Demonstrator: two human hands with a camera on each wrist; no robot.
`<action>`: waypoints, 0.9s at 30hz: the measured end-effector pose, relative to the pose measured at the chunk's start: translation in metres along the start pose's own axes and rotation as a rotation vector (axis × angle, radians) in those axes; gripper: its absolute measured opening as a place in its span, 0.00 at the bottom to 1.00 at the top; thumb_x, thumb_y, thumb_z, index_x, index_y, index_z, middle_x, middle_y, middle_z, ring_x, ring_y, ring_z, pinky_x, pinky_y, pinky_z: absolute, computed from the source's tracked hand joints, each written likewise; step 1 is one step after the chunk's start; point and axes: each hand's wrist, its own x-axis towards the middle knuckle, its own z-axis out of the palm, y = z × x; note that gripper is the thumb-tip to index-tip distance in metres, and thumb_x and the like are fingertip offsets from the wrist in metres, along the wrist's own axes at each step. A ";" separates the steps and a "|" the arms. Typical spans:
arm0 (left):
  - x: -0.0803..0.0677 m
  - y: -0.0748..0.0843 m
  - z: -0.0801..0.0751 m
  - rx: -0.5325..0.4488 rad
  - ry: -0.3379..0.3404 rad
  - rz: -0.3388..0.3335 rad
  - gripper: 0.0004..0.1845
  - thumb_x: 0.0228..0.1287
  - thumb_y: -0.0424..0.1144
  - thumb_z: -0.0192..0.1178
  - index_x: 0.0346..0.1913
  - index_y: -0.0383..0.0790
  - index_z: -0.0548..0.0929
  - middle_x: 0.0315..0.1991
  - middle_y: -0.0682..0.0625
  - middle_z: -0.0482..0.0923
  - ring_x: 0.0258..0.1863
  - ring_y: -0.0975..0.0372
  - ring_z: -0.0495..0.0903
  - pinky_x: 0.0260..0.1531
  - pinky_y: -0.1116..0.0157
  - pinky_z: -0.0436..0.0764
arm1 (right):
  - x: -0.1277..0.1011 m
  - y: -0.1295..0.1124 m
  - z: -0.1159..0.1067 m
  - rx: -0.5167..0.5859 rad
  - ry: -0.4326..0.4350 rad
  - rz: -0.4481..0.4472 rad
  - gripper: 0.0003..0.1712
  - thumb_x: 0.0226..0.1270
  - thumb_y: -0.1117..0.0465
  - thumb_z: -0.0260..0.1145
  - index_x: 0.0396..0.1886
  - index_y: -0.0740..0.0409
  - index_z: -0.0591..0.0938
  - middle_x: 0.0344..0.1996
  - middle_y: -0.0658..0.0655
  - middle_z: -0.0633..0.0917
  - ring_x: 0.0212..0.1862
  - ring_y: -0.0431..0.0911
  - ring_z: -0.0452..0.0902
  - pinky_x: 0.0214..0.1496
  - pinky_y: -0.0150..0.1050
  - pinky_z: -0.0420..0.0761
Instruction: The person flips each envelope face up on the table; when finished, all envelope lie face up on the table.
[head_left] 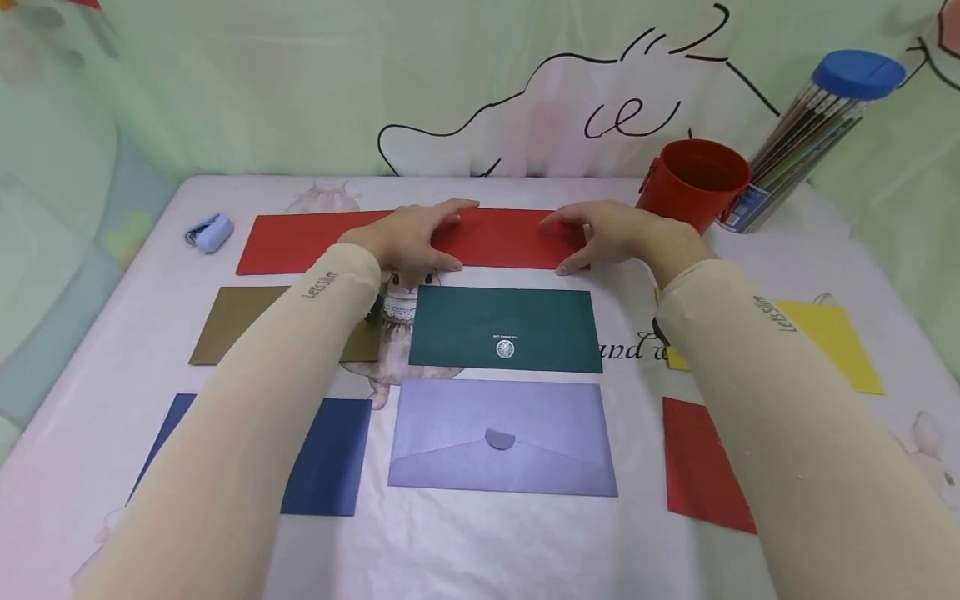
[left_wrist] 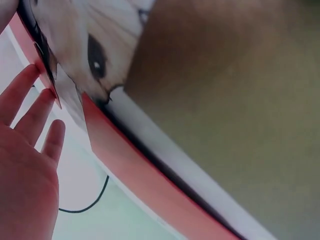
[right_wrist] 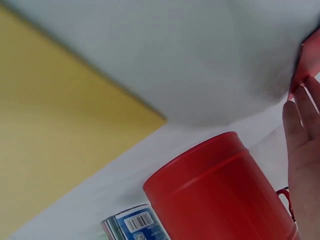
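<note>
two arms are seen reaching from the near edge of the scene, each covered by a long, close-fitting sleeve of pale cream fabric. the left sleeve (head_left: 247,417) ends at the wrist, where a small line of dark lettering is printed along the cuff. the right sleeve (head_left: 787,417) is marked the same way, with matching dark lettering printed near its far end. the fabric appears smooth and plain otherwise. a dark band is glimpsed under each wrist. the left hand (head_left: 412,237) and the right hand (head_left: 615,236) are left bare, without gloves or rings.
</note>
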 end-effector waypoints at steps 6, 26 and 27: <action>-0.005 0.004 -0.001 0.011 -0.021 -0.011 0.51 0.63 0.48 0.70 0.79 0.74 0.47 0.76 0.52 0.58 0.66 0.53 0.59 0.27 0.62 0.85 | -0.003 0.001 0.002 -0.018 0.004 -0.031 0.54 0.56 0.52 0.79 0.80 0.43 0.61 0.74 0.61 0.64 0.71 0.60 0.58 0.60 0.58 0.76; -0.018 -0.004 -0.001 0.285 0.241 0.241 0.36 0.78 0.39 0.51 0.79 0.73 0.49 0.52 0.52 0.83 0.26 0.56 0.77 0.31 0.61 0.76 | -0.030 0.006 0.013 -0.192 0.235 -0.129 0.36 0.79 0.44 0.52 0.80 0.41 0.53 0.66 0.65 0.76 0.59 0.62 0.76 0.58 0.61 0.76; -0.018 -0.004 -0.001 0.286 0.255 0.250 0.37 0.77 0.37 0.51 0.79 0.72 0.50 0.55 0.52 0.83 0.28 0.57 0.78 0.31 0.61 0.77 | -0.031 0.006 0.014 -0.200 0.258 -0.137 0.35 0.79 0.45 0.52 0.80 0.43 0.54 0.64 0.65 0.77 0.57 0.61 0.78 0.57 0.60 0.76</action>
